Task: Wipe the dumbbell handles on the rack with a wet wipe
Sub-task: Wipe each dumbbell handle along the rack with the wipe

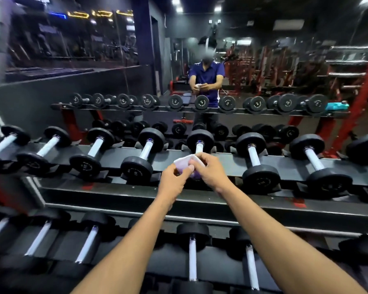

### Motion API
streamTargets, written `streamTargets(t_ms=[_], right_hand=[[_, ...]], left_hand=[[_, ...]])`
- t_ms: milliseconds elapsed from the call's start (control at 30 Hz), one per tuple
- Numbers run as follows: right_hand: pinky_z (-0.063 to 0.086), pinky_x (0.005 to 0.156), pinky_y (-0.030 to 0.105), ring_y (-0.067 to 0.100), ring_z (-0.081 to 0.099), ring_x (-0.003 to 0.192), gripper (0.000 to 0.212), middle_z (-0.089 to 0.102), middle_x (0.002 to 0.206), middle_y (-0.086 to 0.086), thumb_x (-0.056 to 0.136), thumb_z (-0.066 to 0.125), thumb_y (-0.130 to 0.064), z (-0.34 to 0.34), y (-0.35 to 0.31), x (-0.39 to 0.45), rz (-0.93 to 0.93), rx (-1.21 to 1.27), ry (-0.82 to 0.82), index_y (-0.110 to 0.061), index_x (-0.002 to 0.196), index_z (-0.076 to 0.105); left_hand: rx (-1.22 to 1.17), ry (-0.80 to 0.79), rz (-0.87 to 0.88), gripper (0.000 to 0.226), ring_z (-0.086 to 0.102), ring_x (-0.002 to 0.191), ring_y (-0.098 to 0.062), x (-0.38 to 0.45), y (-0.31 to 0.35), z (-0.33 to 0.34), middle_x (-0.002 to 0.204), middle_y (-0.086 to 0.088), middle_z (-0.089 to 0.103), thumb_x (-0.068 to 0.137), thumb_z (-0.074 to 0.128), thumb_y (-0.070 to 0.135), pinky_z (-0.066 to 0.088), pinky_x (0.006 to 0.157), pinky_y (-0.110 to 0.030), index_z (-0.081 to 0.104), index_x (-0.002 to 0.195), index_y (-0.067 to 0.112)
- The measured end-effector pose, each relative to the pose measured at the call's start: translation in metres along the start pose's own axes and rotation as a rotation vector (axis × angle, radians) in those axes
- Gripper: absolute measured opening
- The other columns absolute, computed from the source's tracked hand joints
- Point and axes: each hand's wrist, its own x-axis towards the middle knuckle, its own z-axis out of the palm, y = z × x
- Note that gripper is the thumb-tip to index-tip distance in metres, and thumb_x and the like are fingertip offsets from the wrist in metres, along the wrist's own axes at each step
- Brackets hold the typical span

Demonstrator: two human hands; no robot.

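A: What is seen at the largest scale?

B: A dim gym is shown, and a wall mirror (263,60) is set behind a long dumbbell rack (136,200). In the mirror, a person in a blue shirt (206,81) is reflected, and red frames are seen to the right.

A: How is the rack laid out?

B: Two tiers are seen. On the upper one, black dumbbells with pale handles are laid side by side, handles running away from the viewer. On the lower tier, nearer the viewer, a similar row is set. One upper dumbbell (200,141) is placed straight ahead, its near end hidden by the hands.

A: Where are the hands?

B: Both bare forearms are stretched forward from the bottom edge. The left hand (174,177) and the right hand (208,170) are brought together over the upper tier, just in front of that middle dumbbell.

A: And the wipe?

B: A white wipe (185,163), folded or bunched, is held between the two hands. It is pinched by the curled left thumb and fingers, and its other side is gripped by the curled right fingers. Whether the handle is touched by it cannot be told.
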Motion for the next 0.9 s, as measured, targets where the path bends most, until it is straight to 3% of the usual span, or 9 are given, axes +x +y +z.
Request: streamTargets(t_ms=[100,200,400,467,567,667,733,800,900], right_hand=[[0.06,0.078,0.042,0.015,0.067,0.078,0.016,0.074,0.086,0.002,0.083,0.07,-0.028,0.012,-0.003,-0.02,0.034,0.127,-0.058,-0.019,0.095,0.072],[0.061,0.071,0.036,0.01,0.068,0.076,0.014,0.073,0.091,0.004,0.087,0.07,-0.015,0.021,-0.012,-0.04,0.04,0.208,-0.067,-0.013,0.101,0.071],[0.06,0.08,0.05,0.027,0.068,0.091,0.021,0.071,0.104,0.013,0.083,0.07,-0.012,0.039,-0.021,-0.044,0.096,0.318,-0.06,-0.014,0.104,0.071],[0.058,0.084,0.054,0.034,0.068,0.097,0.024,0.071,0.105,0.013,0.079,0.072,-0.019,0.046,-0.023,-0.04,0.096,0.336,-0.059,-0.015,0.103,0.071],[0.057,0.089,0.05,0.03,0.068,0.1,0.019,0.073,0.101,0.009,0.081,0.07,-0.015,0.058,-0.02,-0.031,0.084,0.275,-0.055,-0.015,0.1,0.072],[0.056,0.084,0.047,0.023,0.068,0.089,0.013,0.074,0.096,0.012,0.083,0.068,-0.008,0.073,-0.015,-0.021,0.088,0.247,-0.046,-0.012,0.095,0.072],[0.057,0.072,0.041,0.022,0.067,0.082,0.012,0.073,0.094,0.012,0.087,0.066,-0.006,0.087,-0.015,-0.011,0.109,0.238,-0.05,-0.008,0.097,0.071],[0.055,0.059,0.032,0.02,0.067,0.069,0.012,0.071,0.088,0.012,0.091,0.063,-0.005,0.101,-0.016,-0.005,0.15,0.239,-0.078,-0.004,0.101,0.068],[0.05,0.052,0.027,0.018,0.064,0.061,0.011,0.069,0.081,0.01,0.092,0.062,-0.006,0.125,-0.012,0.008,0.187,0.227,-0.074,-0.001,0.101,0.067]], left_hand=[[-0.093,0.093,0.001,0.029,0.068,0.077,-0.021,-0.02,0.01,-0.014,0.082,-0.009,0.074,0.082,0.08,0.035,0.057,0.076,-0.039,0.072,0.094,0.01],[-0.063,0.138,0.011,0.034,0.061,0.07,-0.015,-0.034,0.012,-0.027,0.075,-0.009,0.069,0.079,0.083,0.035,0.053,0.069,-0.035,0.07,0.088,0.005],[-0.074,0.121,0.006,0.021,0.07,0.085,-0.018,-0.043,0.013,-0.046,0.093,-0.01,0.077,0.082,0.081,0.013,0.058,0.087,-0.045,0.074,0.1,0.008],[-0.094,0.15,0.005,0.017,0.07,0.083,-0.02,-0.04,0.012,-0.055,0.092,-0.013,0.077,0.082,0.08,0.011,0.057,0.087,-0.047,0.075,0.097,0.006],[-0.076,0.205,0.004,0.011,0.073,0.084,-0.027,-0.029,0.008,-0.072,0.087,-0.009,0.077,0.081,0.08,0.016,0.058,0.082,-0.045,0.076,0.09,0.011],[-0.082,0.243,-0.019,0.015,0.064,0.07,-0.019,-0.012,0.004,-0.086,0.078,-0.005,0.073,0.08,0.077,0.015,0.053,0.067,-0.036,0.071,0.086,0.003],[-0.119,0.266,-0.03,0.017,0.058,0.066,-0.014,0.004,0.0,-0.097,0.072,-0.005,0.067,0.08,0.073,0.011,0.047,0.06,-0.029,0.066,0.085,-0.004],[-0.142,0.276,-0.043,0.011,0.061,0.065,-0.012,0.018,-0.003,-0.107,0.073,-0.004,0.068,0.08,0.07,0.009,0.049,0.059,-0.027,0.067,0.085,0.0],[-0.148,0.247,-0.047,0.004,0.061,0.07,-0.014,0.046,-0.018,-0.128,0.077,-0.005,0.067,0.08,0.068,0.009,0.051,0.063,-0.031,0.066,0.082,0.008]])
